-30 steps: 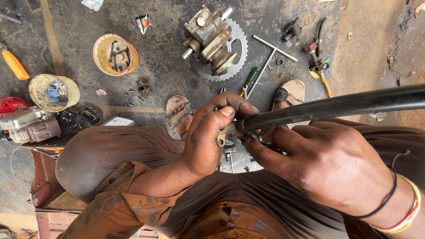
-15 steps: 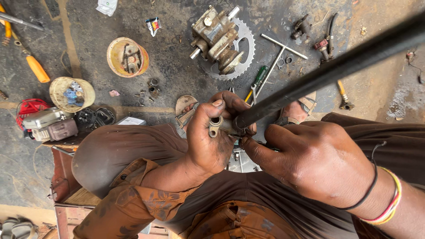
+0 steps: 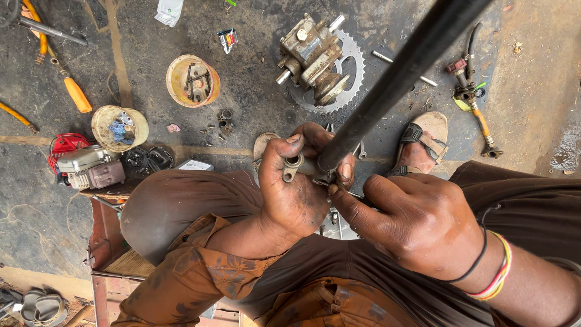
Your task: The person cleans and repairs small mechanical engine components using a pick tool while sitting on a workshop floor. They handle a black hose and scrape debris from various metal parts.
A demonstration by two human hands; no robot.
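down on the oil-stained concrete floor (image 3: 254,85) lie a sprocket with its metal housing (image 3: 319,60), two round tins (image 3: 192,80), an orange-handled tool (image 3: 77,94) and a small engine (image 3: 89,166).

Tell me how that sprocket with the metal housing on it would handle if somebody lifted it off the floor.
The sprocket looks like stiff steel, and the metal housing on it probably makes it heavy and lopsided. Its teeth and grimy surface likely mean an awkward, slippery hold. Lying flat, it seems unlikely to roll.

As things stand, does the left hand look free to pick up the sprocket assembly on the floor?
Probably not. The left hand is wrapped around the small metal fitting at the end of the black rod, while the sprocket assembly lies on the floor well beyond the knees.
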